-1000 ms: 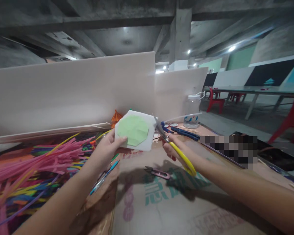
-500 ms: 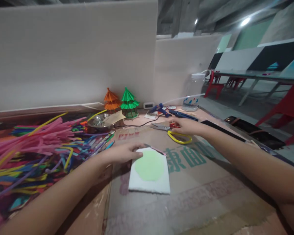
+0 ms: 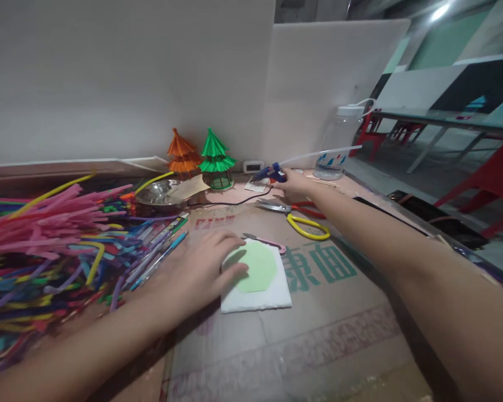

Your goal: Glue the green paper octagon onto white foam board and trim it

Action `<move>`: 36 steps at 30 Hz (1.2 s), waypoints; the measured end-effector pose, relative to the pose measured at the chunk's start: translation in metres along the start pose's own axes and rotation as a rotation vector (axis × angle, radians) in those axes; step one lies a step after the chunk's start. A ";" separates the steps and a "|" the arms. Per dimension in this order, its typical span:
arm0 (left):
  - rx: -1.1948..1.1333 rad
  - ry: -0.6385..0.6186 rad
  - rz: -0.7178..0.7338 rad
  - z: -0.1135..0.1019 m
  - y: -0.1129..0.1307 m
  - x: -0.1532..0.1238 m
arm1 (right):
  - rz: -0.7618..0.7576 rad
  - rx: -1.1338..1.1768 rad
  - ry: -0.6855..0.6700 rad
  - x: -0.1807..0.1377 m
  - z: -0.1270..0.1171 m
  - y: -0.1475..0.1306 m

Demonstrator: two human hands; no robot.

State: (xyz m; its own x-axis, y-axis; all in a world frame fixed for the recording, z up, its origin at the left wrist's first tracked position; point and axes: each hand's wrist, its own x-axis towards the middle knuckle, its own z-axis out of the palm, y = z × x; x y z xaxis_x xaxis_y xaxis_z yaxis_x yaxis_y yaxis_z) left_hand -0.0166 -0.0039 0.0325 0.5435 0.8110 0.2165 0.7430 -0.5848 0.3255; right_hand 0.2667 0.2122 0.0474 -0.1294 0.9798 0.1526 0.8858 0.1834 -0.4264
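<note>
My left hand (image 3: 205, 268) lies flat with fingers spread on a white foam square (image 3: 260, 296) that carries a green paper octagon (image 3: 257, 268); the square rests on the cardboard-covered table (image 3: 318, 346). My right hand (image 3: 295, 185) is stretched far back and closes round the rear of a blue glue gun (image 3: 268, 174). Yellow-handled scissors (image 3: 308, 228) lie on the cardboard just below that arm, untouched. Pink thread snips (image 3: 265, 242) sit right behind the foam square.
A big heap of coloured pipe cleaners (image 3: 46, 240) and pens (image 3: 159, 251) fills the left. At the back stand an orange (image 3: 180, 152) and a green paper pagoda (image 3: 215, 156), a metal bowl (image 3: 161, 192) and a clear jar (image 3: 339, 139). White panels wall off the back.
My left hand brought the foam square down from mid-air onto the cardboard and now presses on it. My right hand laid the yellow scissors down and reached back to the glue gun.
</note>
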 end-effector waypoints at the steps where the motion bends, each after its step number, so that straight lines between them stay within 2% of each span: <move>1: 0.003 -0.011 0.021 0.002 0.006 -0.003 | 0.011 0.023 -0.008 0.003 0.003 -0.001; 4: 0.017 -0.069 0.072 0.010 0.019 -0.006 | 0.056 0.083 0.006 0.006 0.005 -0.007; 8: 0.043 -0.168 0.036 0.015 0.024 -0.006 | 0.096 0.156 0.103 -0.005 -0.007 -0.019; 11: 0.061 -0.206 0.024 0.011 0.025 -0.013 | 0.099 0.212 0.173 -0.029 -0.023 -0.027; 15: 0.103 -0.188 0.054 0.005 0.028 -0.023 | 0.034 0.292 0.214 -0.083 -0.037 -0.034; 19: 0.163 -0.155 0.112 0.005 0.030 -0.025 | -0.042 0.382 0.087 -0.140 -0.040 -0.034; 23: 0.252 -0.161 0.143 0.008 0.032 -0.023 | -0.150 0.543 -0.010 -0.174 -0.037 -0.028; 27: 0.319 -0.145 0.178 0.008 0.033 -0.023 | -0.150 0.565 -0.119 -0.185 -0.030 -0.023; 33: 0.414 -0.120 0.236 0.007 0.034 -0.022 | -0.056 0.676 -0.169 -0.187 -0.017 -0.018; 36: 0.487 -0.071 0.298 0.010 0.033 -0.023 | -0.095 0.639 -0.204 -0.187 -0.017 -0.016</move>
State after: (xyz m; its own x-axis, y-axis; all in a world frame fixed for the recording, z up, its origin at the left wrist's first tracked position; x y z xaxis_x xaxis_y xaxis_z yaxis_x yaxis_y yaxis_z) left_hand -0.0007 -0.0416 0.0286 0.7692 0.6170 0.1661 0.6390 -0.7415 -0.2048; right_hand 0.2841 0.0242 0.0407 -0.3307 0.9411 0.0704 0.4369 0.2188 -0.8725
